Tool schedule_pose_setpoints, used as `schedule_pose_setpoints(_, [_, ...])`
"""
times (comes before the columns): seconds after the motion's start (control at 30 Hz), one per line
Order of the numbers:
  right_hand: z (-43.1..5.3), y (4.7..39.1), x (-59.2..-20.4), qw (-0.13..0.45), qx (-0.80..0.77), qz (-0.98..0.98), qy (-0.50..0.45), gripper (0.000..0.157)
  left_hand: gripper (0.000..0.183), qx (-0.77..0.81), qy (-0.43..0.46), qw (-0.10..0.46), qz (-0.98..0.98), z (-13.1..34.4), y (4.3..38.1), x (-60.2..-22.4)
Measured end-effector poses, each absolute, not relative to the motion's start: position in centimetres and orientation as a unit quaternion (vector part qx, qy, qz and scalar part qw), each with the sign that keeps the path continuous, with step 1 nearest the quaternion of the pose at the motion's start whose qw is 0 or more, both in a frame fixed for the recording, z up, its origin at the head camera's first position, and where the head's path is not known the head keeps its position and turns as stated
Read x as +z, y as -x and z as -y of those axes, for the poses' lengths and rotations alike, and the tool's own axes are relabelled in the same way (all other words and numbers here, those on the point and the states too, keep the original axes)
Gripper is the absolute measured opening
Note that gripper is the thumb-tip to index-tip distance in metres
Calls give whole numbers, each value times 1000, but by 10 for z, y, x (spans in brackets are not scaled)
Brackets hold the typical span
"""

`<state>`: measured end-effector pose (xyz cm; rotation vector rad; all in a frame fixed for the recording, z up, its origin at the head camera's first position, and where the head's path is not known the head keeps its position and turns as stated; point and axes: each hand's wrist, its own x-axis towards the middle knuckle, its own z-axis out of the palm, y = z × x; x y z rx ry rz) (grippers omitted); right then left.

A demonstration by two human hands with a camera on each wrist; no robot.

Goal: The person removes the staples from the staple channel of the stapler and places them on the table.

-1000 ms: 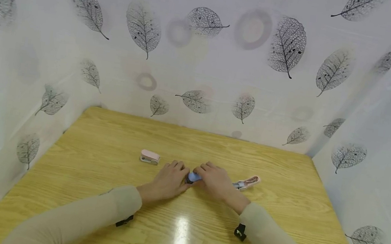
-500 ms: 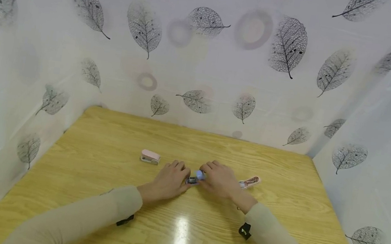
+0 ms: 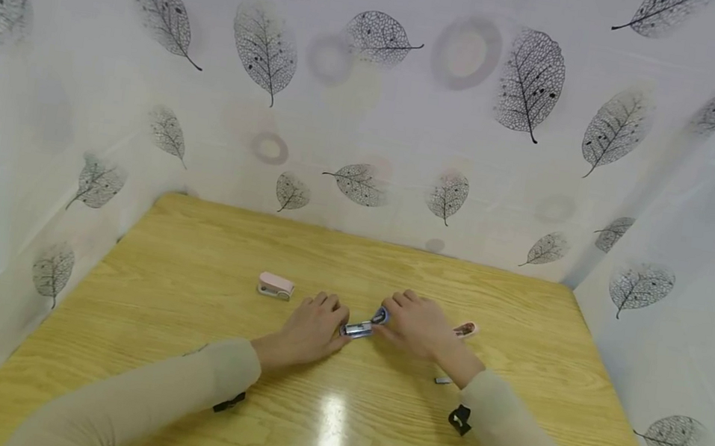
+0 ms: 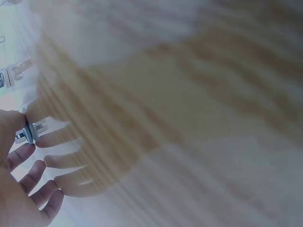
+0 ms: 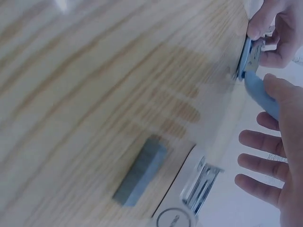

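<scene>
A small blue stapler (image 3: pixel 358 329) lies on the table with its top cover (image 5: pixel 259 94) swung up and its metal magazine (image 5: pixel 254 57) exposed. My left hand (image 3: pixel 310 326) pinches the base at its left end between thumb and index finger. At the other end, my right hand (image 3: pixel 418 326) holds the raised cover with thumb and index finger, the remaining fingers spread loosely. In the left wrist view the stapler shows only as a thin edge at the left hand's (image 4: pixel 23 175) fingertips. A grey strip of staples (image 5: pixel 139 172) lies below my right wrist.
Beyond my right hand lies an opened pink-and-white stapler (image 3: pixel 465 330), partly covered by that hand; its metal magazine (image 5: pixel 201 189) shows in the right wrist view. A closed pink stapler (image 3: pixel 274 286) stands left of my left hand. Leaf-patterned curtains (image 3: pixel 373 104) enclose the table.
My right hand has moved right and swung the blue stapler's cover up and back, uncovering the magazine. The staple strip has come into sight beneath the right wrist. My left hand stays put.
</scene>
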<state>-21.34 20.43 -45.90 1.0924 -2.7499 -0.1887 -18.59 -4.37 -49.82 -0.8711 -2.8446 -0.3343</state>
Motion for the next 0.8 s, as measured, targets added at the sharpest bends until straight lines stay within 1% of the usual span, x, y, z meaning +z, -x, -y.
schedule_pose_setpoints(0.23, [-216,219,-463,97,-73,925,-360,46,29,-115,281,55,951,42,186,-497])
schedule_pose_setpoints(0.4, [-223,223,-464,102,-86,927,-350,44,30,-109,278,51,953,37,190,-496])
schedule_pose_setpoints(0.67, [-231,227,-468,90,-90,933,-335,49,33,-90,273,42,957,30,194,-494])
schedule_pose_setpoints(0.8, [-234,231,-470,90,-76,936,-333,47,33,-87,274,40,957,27,196,-493])
